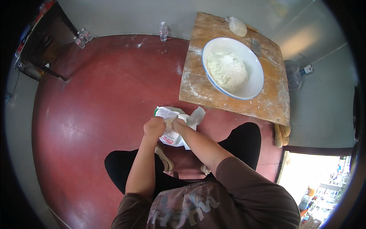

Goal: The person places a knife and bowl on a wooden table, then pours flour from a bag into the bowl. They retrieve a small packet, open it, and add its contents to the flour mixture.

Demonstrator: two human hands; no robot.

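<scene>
A white bag with red and green print [175, 140] stands on the floor between my feet, its mouth open. My left hand [154, 126] is closed on the bag's left rim. At the bag's mouth is my right hand [177, 124], its fingers hidden inside or behind the rim, so whether they hold anything does not show. Ahead and to the right, a large white enamel bowl with a blue rim [256, 83] holds a mound of flour or floury dough [227, 71].
The bowl rests on a flour-dusted wooden table [197, 91], with a knotted plastic bag [238, 27] and a metal blade [256, 47] behind it. Elongated squashes [278, 136] lie under its near right corner. A water bottle [163, 32] stands by the wall; several bottles [79, 42] are farther left.
</scene>
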